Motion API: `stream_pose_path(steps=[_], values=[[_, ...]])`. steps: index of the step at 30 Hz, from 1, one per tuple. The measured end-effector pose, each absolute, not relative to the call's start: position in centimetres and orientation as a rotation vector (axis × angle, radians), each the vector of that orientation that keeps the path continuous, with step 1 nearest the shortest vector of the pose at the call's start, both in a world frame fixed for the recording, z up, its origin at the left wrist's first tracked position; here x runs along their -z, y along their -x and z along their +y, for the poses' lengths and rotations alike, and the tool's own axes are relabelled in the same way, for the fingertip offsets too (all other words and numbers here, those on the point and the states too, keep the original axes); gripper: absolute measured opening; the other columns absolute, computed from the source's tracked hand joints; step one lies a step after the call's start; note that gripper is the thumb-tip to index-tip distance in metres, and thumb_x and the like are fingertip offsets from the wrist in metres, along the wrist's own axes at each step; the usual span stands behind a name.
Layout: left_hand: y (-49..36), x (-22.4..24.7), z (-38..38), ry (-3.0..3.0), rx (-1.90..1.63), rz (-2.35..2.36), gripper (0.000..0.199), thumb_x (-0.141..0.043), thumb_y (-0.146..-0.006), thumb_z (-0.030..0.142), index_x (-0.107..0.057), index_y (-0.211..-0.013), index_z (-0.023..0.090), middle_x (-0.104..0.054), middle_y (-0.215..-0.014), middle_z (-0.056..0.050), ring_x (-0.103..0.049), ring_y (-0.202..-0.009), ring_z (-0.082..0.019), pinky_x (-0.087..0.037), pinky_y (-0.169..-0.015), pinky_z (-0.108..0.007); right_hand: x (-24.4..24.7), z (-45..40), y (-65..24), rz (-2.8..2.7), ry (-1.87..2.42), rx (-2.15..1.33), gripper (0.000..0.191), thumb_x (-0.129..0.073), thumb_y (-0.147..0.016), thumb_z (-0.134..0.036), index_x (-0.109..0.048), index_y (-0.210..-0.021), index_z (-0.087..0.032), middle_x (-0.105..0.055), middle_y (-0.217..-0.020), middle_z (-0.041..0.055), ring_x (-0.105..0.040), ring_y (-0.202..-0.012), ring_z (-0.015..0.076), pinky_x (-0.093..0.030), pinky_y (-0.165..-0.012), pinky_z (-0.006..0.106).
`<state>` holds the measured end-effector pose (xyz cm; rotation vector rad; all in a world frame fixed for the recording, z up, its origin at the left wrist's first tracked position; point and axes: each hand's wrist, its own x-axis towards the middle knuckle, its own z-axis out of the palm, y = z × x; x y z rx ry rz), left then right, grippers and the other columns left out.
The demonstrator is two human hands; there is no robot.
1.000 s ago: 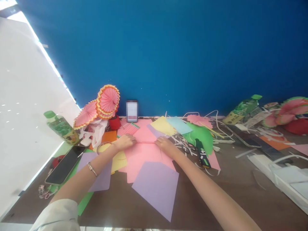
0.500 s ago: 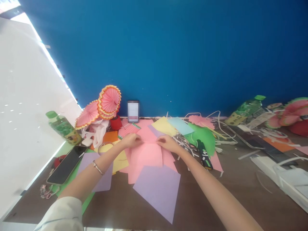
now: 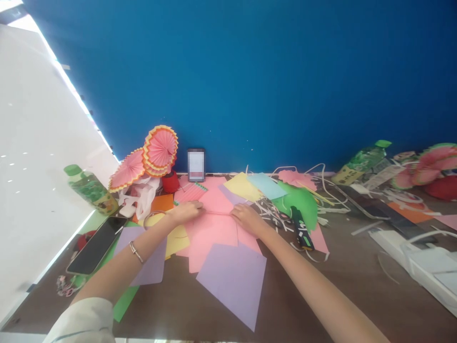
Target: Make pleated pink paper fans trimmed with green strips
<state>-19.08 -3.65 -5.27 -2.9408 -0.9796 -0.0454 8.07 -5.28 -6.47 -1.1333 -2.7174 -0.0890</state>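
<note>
A sheet of pink paper point(image 3: 213, 233) lies in front of me, with a narrow folded strip along its far edge. At the left end of that strip, my left hand point(image 3: 188, 211) has its fingers closed on the paper. My right hand point(image 3: 247, 219) holds the right end, its fingers bent and pressed together at the fold. More pink paper lies underneath. A purple sheet point(image 3: 233, 281) overlaps the near edge of the pink one. Behind my left hand sits a pleated pink paper strip point(image 3: 189, 190), partly hidden.
Pink paper fans point(image 3: 160, 150) stand at back left by a green bottle point(image 3: 89, 188) and a phone point(image 3: 96, 245). A small screen point(image 3: 196, 165) leans on the blue wall. On the right are a black-handled cutter point(image 3: 302, 228), paper scraps and a white power strip point(image 3: 414, 267).
Both hands have lowered slightly onto the far edge of the pink paper and spread a little apart. The narrow fold between them now lies flatter. The view has shifted slightly.
</note>
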Motion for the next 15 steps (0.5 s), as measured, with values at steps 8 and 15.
stream_pose_path(steps=[8,15], values=[[18.1,4.8,-6.1,2.854,-0.208,-1.083,0.031,-0.029,-0.085,0.006,-0.051,-0.105,0.013,-0.054,-0.102,-0.01,-0.051,-0.085,-0.02,-0.039,-0.068,-0.03,6.4,-7.4,-7.2,-2.818,0.99,0.557,0.025,-0.041,-0.077,0.005,-0.058,-0.068,-0.011,-0.053,-0.07,0.0087,-0.046,-0.069,0.0189,-0.031,-0.065,0.032],[16.9,3.9,-5.9,2.991,0.008,-1.414,0.016,-0.042,-0.077,0.014,-0.058,-0.074,0.013,-0.054,-0.09,-0.011,-0.051,-0.083,-0.021,-0.04,-0.065,-0.03,5.4,-6.1,-6.7,-2.511,1.477,-0.278,0.017,-0.049,-0.081,-0.02,-0.058,-0.068,-0.015,-0.058,-0.075,0.0045,-0.052,-0.073,0.0152,-0.035,-0.066,0.026]])
